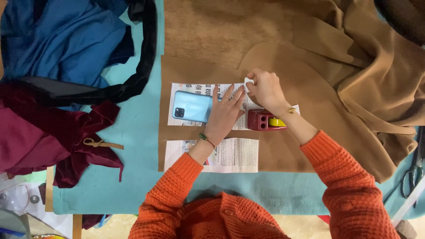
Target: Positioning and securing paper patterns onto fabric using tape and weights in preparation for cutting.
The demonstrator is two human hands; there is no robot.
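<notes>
The left hand is lying palm-down with its fingers spread flat, pressing on a sheet of printed newspaper and on the flat camel-brown felt-like fabric piece beneath it. Its forearm, in an orange knitted sleeve, is angling up from the lower middle. The right hand is curling over just beside it, fingers pinching a small white piece of chalk against the fabric near the curved edge. Its wrist is hovering over a dark red tape dispenser with a yellow roll. A light blue smartphone is resting on the newspaper, touching the left fingertips. All this is sitting on the turquoise-covered worktop.
</notes>
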